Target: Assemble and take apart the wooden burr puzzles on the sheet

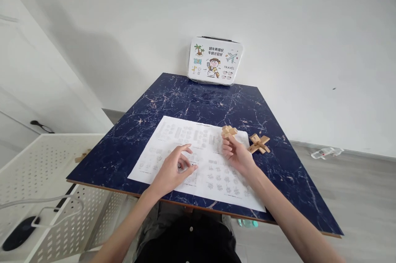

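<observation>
My right hand [236, 153] pinches a light wooden interlocking puzzle [229, 131] over the upper right part of a printed sheet [194, 124]. Just right of that hand, several wooden puzzle pieces [259, 143] lie crossed on the table, partly past the sheet's edge. My left hand [177, 168] hovers at or rests on the middle of the sheet, fingers curved and apart, with nothing between them. Small grey diagrams cover the paper; their details are too faint to read.
The dark blue marbled table [198, 98] bears everything. A white cartoon-printed case [215, 60] leans on the wall at its far edge. To the left stands a white perforated shelf [27, 164] with a cable and a black oval object [21, 233]. A clear plastic item [326, 152] lies on the floor.
</observation>
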`<state>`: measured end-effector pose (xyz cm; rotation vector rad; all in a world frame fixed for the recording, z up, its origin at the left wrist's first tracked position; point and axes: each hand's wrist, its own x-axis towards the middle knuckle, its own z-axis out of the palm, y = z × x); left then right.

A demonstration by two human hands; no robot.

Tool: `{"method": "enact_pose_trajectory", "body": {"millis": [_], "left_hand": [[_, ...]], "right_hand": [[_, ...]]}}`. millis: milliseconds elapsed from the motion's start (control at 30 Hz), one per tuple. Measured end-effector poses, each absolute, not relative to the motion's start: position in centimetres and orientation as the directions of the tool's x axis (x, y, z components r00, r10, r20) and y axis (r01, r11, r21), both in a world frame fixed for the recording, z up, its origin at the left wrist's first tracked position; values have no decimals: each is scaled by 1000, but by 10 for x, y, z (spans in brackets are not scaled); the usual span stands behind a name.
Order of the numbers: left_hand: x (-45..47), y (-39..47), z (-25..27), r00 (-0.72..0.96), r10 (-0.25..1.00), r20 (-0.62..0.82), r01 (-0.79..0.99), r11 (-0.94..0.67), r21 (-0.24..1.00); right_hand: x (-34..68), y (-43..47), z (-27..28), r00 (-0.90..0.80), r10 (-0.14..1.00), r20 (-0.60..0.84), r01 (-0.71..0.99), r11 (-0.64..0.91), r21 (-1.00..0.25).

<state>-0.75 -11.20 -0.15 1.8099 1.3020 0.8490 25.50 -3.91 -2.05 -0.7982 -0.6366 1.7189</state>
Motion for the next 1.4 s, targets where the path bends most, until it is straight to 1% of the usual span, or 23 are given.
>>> {"method": "enact_pose_trajectory", "body": {"millis": [200, 333, 400, 467, 533, 600, 700, 767, 900, 967, 1100, 1167, 1267, 1333, 1400], "left_hand": [[-9, -113, 0, 292, 952, 87, 491, -227, 841], [-8, -114, 2, 279, 954, 112, 499, -244, 831], [-7, -114, 3, 277, 953, 124, 504, -254, 826], [-7, -113, 3, 286, 948, 138, 509, -272, 817], [-8, -111, 2, 300, 941, 158, 512, -298, 806], [-8, -110, 0, 305, 936, 177, 517, -319, 794], [-8, -109, -2, 296, 939, 174, 531, -314, 787], [-9, -108, -1, 299, 942, 151, 534, -296, 792], [-16, -94, 8, 350, 936, 40, 535, -235, 811], [-18, -74, 15, 375, 927, 2, 568, -231, 790], [-15, -14, 24, 383, 922, 58, 682, -325, 655], [-12, 15, 24, 380, 924, 40, 738, -329, 589], [-10, 41, 16, 383, 924, 23, 772, -333, 541], [-10, 46, 8, 372, 926, 62, 774, -347, 530], [-12, 46, 0, 341, 932, 126, 762, -352, 544]], "right_hand": [[272, -27, -29, -84, 988, -132, -638, -155, -754], [265, -33, -29, -78, 989, -127, -631, -147, -761], [258, -38, -27, -72, 989, -126, -596, -144, -790], [250, -43, -23, -66, 991, -113, -511, -131, -849], [242, -46, -18, -97, 990, -105, -429, -137, -893], [237, -44, -14, -188, 980, -73, -257, -121, -959], [235, -37, -11, -358, 934, -6, 8, -3, -1000], [237, -33, -13, -402, 915, 31, 97, 76, -992], [241, -31, -18, -400, 913, 85, 141, 153, -978], [242, -32, -18, -421, 901, 102, 161, 185, -970], [243, -31, -14, -451, 886, 106, 179, 206, -962], [244, -28, -14, -471, 875, 110, 189, 222, -956], [246, -25, -15, -482, 869, 112, 221, 245, -944], [246, -24, -16, -483, 869, 107, 231, 245, -942], [246, -23, -16, -487, 867, 107, 226, 244, -943]]}}
